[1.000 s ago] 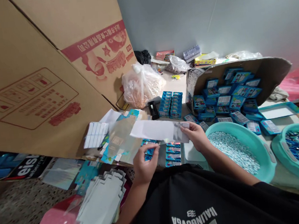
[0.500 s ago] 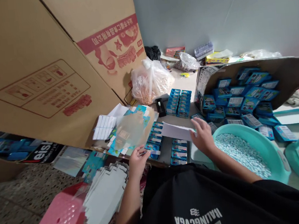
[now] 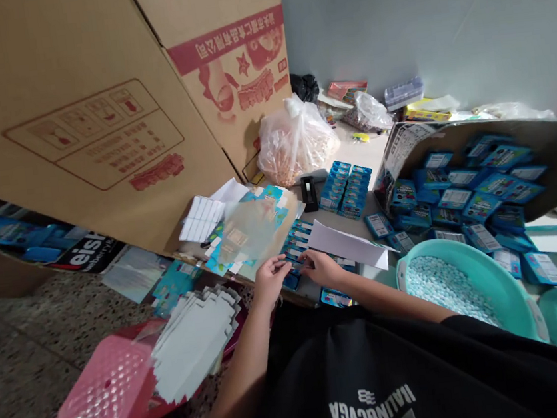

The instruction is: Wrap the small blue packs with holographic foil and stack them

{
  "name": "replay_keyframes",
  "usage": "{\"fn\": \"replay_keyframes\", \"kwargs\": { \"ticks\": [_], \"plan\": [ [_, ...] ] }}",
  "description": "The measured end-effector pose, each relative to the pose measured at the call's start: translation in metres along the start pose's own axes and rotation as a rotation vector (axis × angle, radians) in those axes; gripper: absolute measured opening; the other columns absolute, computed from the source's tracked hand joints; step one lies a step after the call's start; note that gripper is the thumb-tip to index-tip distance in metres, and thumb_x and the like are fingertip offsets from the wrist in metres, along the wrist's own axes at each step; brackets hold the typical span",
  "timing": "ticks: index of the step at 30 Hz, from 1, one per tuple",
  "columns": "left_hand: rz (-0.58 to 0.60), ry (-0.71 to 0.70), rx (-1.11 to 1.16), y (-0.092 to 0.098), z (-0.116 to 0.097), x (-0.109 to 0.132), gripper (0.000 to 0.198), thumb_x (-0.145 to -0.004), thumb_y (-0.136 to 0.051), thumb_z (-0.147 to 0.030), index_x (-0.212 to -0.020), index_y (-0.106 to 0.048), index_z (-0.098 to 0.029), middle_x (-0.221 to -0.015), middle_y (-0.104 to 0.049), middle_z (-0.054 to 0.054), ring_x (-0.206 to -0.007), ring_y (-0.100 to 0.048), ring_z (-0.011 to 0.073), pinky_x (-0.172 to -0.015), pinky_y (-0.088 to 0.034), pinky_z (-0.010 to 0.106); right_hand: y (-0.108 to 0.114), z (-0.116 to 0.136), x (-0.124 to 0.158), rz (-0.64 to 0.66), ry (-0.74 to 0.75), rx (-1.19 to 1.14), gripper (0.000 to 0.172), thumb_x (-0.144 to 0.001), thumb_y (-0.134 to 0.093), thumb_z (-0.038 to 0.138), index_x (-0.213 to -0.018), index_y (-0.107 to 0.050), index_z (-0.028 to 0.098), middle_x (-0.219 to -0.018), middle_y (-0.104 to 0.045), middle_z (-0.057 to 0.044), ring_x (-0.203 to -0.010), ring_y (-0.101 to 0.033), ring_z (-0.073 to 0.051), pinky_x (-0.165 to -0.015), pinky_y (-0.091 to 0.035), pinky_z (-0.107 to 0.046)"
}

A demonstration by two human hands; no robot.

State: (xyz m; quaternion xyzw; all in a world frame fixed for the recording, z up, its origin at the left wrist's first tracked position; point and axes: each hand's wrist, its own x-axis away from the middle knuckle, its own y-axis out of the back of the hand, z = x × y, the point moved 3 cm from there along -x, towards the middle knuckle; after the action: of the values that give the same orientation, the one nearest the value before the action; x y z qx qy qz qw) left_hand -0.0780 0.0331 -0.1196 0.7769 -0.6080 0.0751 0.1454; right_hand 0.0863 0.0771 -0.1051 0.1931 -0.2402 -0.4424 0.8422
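Note:
My left hand (image 3: pixel 269 281) is over the near end of a row of small blue packs (image 3: pixel 297 235) with white strips across them. Its thumb and fingers are pinched together, and what lies between them is too small to make out. From the right, my right hand (image 3: pixel 324 268) reaches in beside it, fingers closed in a pinch over the same row; any item in them is hidden. A white paper sheet (image 3: pixel 345 241) lies just beyond my right hand, over part of a second group of blue packs (image 3: pixel 336 296).
Printed card sheets (image 3: pixel 253 228) lie left of the packs, below a large carton (image 3: pixel 96 109). A tied plastic bag (image 3: pixel 296 143) and stacked blue packs (image 3: pixel 344 188) stand behind. To the right are a teal basin (image 3: pixel 511 283) of pale pellets and a tipped box (image 3: pixel 547 145) of blue packs.
My right hand has left the white sheet and moved left and nearer, beside my left hand. The sheet now lies tilted on the packs. The whole view has shifted slightly.

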Motion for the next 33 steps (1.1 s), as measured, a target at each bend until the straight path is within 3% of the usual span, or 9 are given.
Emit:
{"fn": "replay_keyframes", "kwargs": {
  "ticks": [2, 4, 9, 13, 16, 21, 25, 30, 33],
  "plan": [
    [-0.050, -0.001, -0.072, 0.001, 0.003, -0.004, 0.028, -0.069, -0.073, -0.036, -0.089, -0.072, -0.016, -0.084, -0.073, 0.008, -0.081, -0.068, 0.0212, -0.080, -0.051, 0.034, -0.005, -0.006, -0.003, 0.004, -0.056, 0.016, 0.032, -0.078, -0.068, 0.019, -0.109, -0.059, 0.017, -0.074, -0.062, 0.001, -0.066, -0.055, -0.014, -0.059, -0.037, -0.024],
    [-0.115, -0.007, -0.138, 0.004, 0.004, -0.008, 0.020, -0.069, -0.071, -0.034, -0.080, -0.072, -0.018, -0.082, -0.073, 0.008, -0.081, -0.067, 0.0222, -0.081, -0.050, 0.035, -0.010, -0.012, -0.005, 0.003, -0.107, 0.027, 0.030, -0.078, -0.067, 0.018, -0.107, -0.058, 0.017, -0.073, -0.061, 0.001, -0.066, -0.056, -0.015, -0.058, -0.036, -0.024],
    [-0.211, 0.011, -0.196, 0.016, 0.000, -0.016, 0.018, -0.071, -0.069, -0.032, -0.081, -0.071, -0.018, -0.084, -0.072, 0.009, -0.082, -0.066, 0.0239, -0.079, -0.048, 0.036, -0.015, -0.020, -0.006, 0.010, -0.176, 0.011, 0.038, -0.074, -0.067, 0.011, -0.108, -0.054, 0.019, -0.071, -0.063, 0.003, -0.066, -0.059, -0.015, -0.057, -0.036, -0.023],
    [-0.101, 0.029, -0.101, 0.017, -0.009, -0.018, 0.026, -0.067, -0.073, -0.035, -0.085, -0.070, -0.016, -0.084, -0.072, 0.008, -0.082, -0.066, 0.0216, -0.075, -0.049, 0.032, -0.011, -0.021, -0.005, 0.010, -0.176, -0.004, 0.032, -0.077, -0.068, 0.020, -0.107, -0.054, 0.021, -0.073, -0.065, 0.004, -0.066, -0.059, -0.014, -0.057, -0.038, -0.023],
    [0.048, 0.061, 0.028, 0.010, -0.016, -0.013, 0.044, -0.066, -0.075, -0.039, -0.104, -0.069, -0.016, -0.085, -0.073, 0.006, -0.075, -0.066, 0.0167, -0.069, -0.049, 0.027, -0.009, -0.021, -0.003, 0.033, -0.117, -0.084, 0.041, -0.078, -0.069, 0.026, -0.116, -0.053, 0.021, -0.076, -0.065, 0.003, -0.069, -0.060, -0.014, -0.060, -0.042, -0.024],
    [0.198, 0.150, 0.172, -0.001, -0.016, -0.005, 0.060, -0.063, -0.079, -0.041, -0.115, -0.064, -0.014, -0.074, -0.070, 0.002, -0.050, -0.052, 0.0075, -0.050, -0.037, 0.020, -0.007, -0.018, 0.003, -0.011, 0.017, -0.260, 0.044, -0.079, -0.069, 0.032, -0.119, -0.057, 0.016, -0.105, -0.065, -0.008, -0.086, -0.062, -0.017, -0.076, -0.050, -0.029],
    [0.210, 0.192, 0.199, -0.005, -0.009, -0.007, 0.063, -0.063, -0.079, -0.044, -0.115, -0.063, -0.014, -0.069, -0.067, 0.000, -0.048, -0.049, 0.0067, -0.047, -0.033, 0.019, -0.006, -0.017, 0.004, -0.032, 0.059, -0.344, 0.045, -0.076, -0.073, 0.036, -0.114, -0.061, 0.017, -0.103, -0.065, -0.008, -0.088, -0.063, -0.017, -0.078, -0.051, -0.030],
    [0.130, 0.205, 0.136, -0.005, 0.001, -0.012, 0.060, -0.060, -0.081, -0.044, -0.109, -0.065, -0.011, -0.069, -0.069, 0.002, -0.051, -0.053, 0.0078, -0.049, -0.036, 0.019, -0.011, -0.023, 0.000, 0.002, 0.045, -0.468, 0.066, -0.069, -0.078, 0.030, -0.127, -0.051, 0.017, -0.095, -0.065, -0.003, -0.080, -0.063, -0.015, -0.073, -0.051, -0.028],
    [0.083, 0.198, 0.072, -0.004, 0.007, -0.016, 0.057, -0.062, -0.079, -0.045, -0.106, -0.067, -0.010, -0.076, -0.073, 0.006, -0.052, -0.057, 0.0094, -0.049, -0.039, 0.020, -0.011, -0.026, -0.001, -0.061, -0.029, -0.314, 0.043, -0.078, -0.069, 0.027, -0.117, -0.057, 0.016, -0.082, -0.064, 0.000, -0.072, -0.060, -0.013, -0.069, -0.048, -0.026]
  ]
}}
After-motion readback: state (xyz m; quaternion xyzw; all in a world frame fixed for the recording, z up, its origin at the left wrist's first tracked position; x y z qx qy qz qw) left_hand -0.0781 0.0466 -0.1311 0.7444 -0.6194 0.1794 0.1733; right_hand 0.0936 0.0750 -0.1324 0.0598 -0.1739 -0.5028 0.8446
